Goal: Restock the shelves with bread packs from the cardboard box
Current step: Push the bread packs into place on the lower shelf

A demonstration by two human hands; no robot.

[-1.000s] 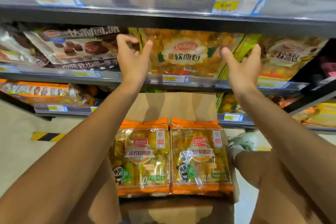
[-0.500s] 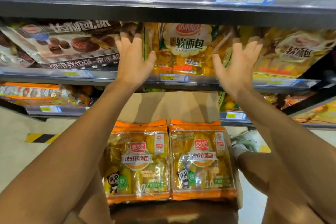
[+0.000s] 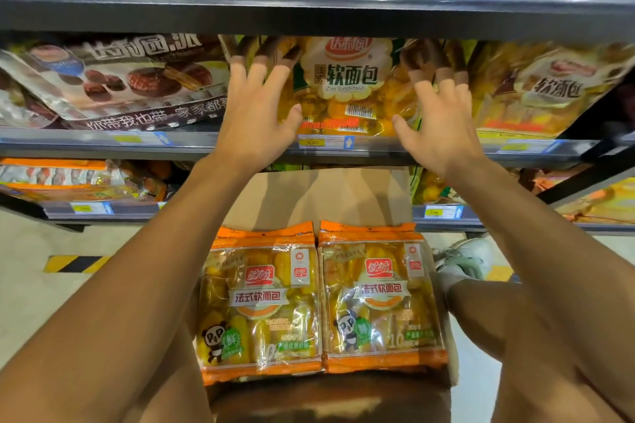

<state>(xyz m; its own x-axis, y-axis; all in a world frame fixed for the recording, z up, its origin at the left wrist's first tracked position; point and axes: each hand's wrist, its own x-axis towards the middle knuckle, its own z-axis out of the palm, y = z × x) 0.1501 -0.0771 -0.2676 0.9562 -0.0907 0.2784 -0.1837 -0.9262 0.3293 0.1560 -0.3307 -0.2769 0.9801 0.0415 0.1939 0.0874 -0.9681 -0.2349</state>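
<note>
Bread pack (image 3: 347,86) on the shelf (image 3: 103,142): my left hand (image 3: 254,113) and right hand (image 3: 443,120) press it flat, fingers (image 3: 271,79) splayed, grasping nothing.

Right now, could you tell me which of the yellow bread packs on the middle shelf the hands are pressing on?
The centre pack, framed by the left hand and right hand. The similar pack to its right is untouched.

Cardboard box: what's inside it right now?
In the cardboard box, two orange bread packs lie side by side on top. Anything beneath them is covered.
</note>
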